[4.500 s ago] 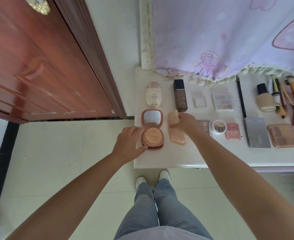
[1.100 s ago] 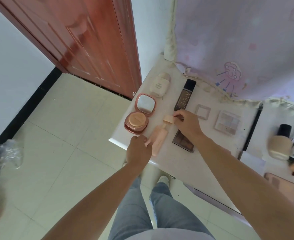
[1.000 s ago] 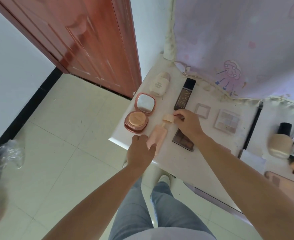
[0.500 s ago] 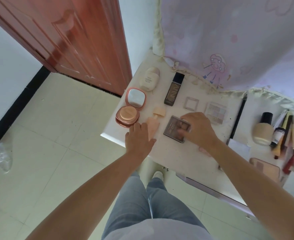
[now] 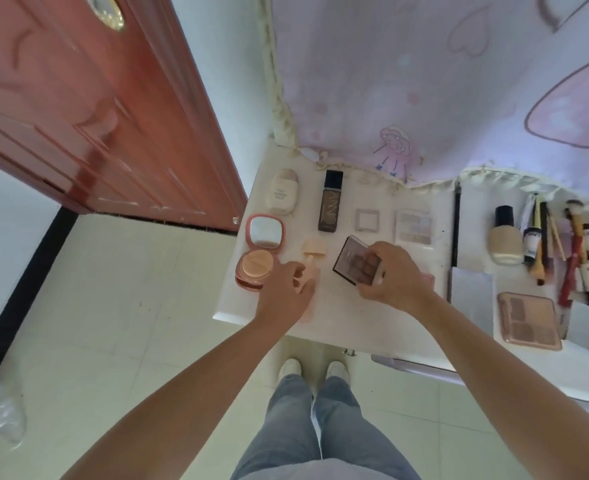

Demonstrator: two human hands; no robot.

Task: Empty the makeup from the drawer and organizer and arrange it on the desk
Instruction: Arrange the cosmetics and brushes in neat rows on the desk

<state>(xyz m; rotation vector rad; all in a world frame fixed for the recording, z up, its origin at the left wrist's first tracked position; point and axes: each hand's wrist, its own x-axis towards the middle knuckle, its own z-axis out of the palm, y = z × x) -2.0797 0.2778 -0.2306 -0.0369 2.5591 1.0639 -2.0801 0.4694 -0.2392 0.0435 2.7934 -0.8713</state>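
The dark eyeshadow palette [image 5: 357,260] sits skewed on the table [image 5: 338,317], long axis slanting from far-left to near-right, its right end pinched in the right hand [image 5: 391,277]. The left hand [image 5: 286,292] curls round a peach tube [image 5: 309,271] just left of it. Squaring the palette looks the likely move. Bare table lies nearer the person; the near edge is close behind both hands, and a small clear case [image 5: 367,220] lies just beyond.

A home bedroom: wooden door [image 5: 88,109], cartoon curtain [image 5: 442,81], makeup desk [image 5: 362,317].
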